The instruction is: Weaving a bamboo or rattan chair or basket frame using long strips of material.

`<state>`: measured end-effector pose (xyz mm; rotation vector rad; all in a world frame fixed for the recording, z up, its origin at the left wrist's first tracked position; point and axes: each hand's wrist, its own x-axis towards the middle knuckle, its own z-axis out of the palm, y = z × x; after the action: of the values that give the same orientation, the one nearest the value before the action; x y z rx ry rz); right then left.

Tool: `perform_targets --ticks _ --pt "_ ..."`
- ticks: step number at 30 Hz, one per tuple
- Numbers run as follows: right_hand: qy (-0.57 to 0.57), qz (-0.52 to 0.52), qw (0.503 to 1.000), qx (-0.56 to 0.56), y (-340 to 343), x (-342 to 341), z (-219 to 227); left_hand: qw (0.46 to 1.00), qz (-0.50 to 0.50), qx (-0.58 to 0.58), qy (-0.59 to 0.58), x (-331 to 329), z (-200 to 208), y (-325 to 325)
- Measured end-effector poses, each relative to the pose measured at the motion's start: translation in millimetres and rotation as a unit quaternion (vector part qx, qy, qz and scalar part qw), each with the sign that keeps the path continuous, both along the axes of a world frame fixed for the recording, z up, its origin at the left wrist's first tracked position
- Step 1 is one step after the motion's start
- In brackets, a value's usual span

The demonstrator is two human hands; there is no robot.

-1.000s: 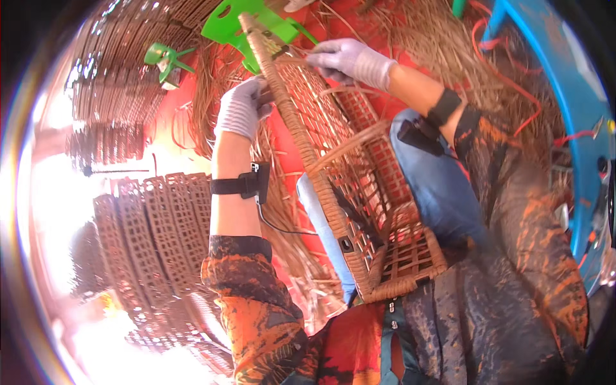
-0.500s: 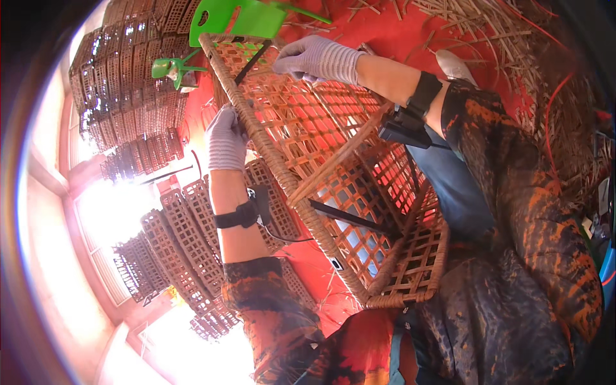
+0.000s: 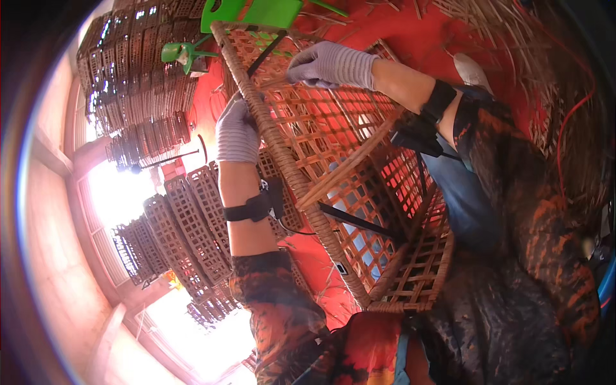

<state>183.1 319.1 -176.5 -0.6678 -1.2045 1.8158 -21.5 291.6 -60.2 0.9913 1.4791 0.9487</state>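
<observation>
A large brown woven basket (image 3: 343, 253) with a thick wrapped rim leans tilted across my lap. Dark flat bars and a wooden strut (image 3: 353, 157) brace its open lattice. My left hand (image 3: 237, 131), in a striped pale glove, grips the basket's rim from the left, its fingertips hidden behind it. Above the lattice near the far end, my right hand (image 3: 327, 64), gloved alike, has its thumb and fingers pinched together. Something thin seems to run from that pinch toward the rim, but I cannot make it out.
Stacks of similar woven baskets (image 3: 138, 70) stand at the far left, with more baskets (image 3: 199, 221) beside my left forearm. A green plastic chair (image 3: 269, 13) and a small green item (image 3: 183, 54) are beyond. Loose strips (image 3: 475, 29) litter the red floor (image 3: 401, 38).
Basket and both hands appear slightly farther right in the picture. My left fingertips are tucked more behind the rim; my right hand stays pinched near the same part of the lattice.
</observation>
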Motion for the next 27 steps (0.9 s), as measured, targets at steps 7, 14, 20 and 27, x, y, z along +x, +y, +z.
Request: perform_targets --ticks 7,14,20,27 --pt "-0.003 0.054 0.998 0.023 6 -11 22 0.997 0.013 0.037 -0.074 -1 0 -8" --pt "-0.006 0.081 0.995 -0.05 6 -6 10 0.991 0.04 0.047 -0.116 14 -25 -15" --pt "-0.025 0.109 0.992 -0.065 4 -7 14 0.989 0.058 0.081 -0.11 12 -27 -34" --pt "-0.034 0.124 0.99 -0.052 3 -13 16 0.991 0.05 0.096 -0.073 7 -45 -39"
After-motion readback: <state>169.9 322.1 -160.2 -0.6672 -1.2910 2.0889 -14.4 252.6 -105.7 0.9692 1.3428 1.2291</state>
